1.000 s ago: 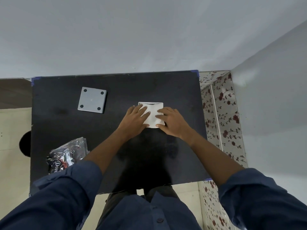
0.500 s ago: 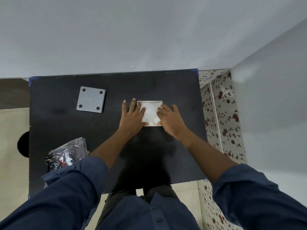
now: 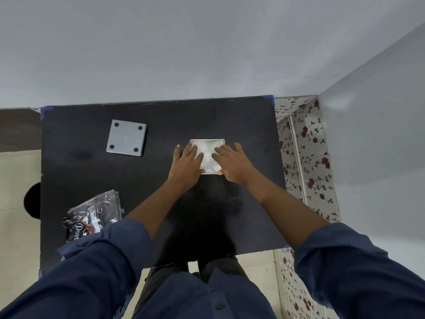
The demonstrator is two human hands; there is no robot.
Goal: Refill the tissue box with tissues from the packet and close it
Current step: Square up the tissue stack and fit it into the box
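A white square tissue box [image 3: 207, 141] sits open on the black table [image 3: 87, 176], right of centre, with white tissues [image 3: 208, 157] lying inside it. My left hand [image 3: 187, 164] lies flat over the box's left side, fingers spread on the tissues. On the right side my right hand [image 3: 234, 165] rests flat in the same way. Both palms hide the near corners of the box. The grey square lid [image 3: 126, 138], underside up with black pads at its corners, lies apart at the back left. A crumpled plastic tissue packet [image 3: 92, 215] lies at the front left.
A grey wall runs along the table's far edge and on the right. A floral-patterned surface [image 3: 305, 157] borders the table's right edge. My blue sleeves fill the foreground and cover part of the packet.
The tilted tissue stack held between both hands has gone down flat into the box. My hands have spread and settled on top of it.
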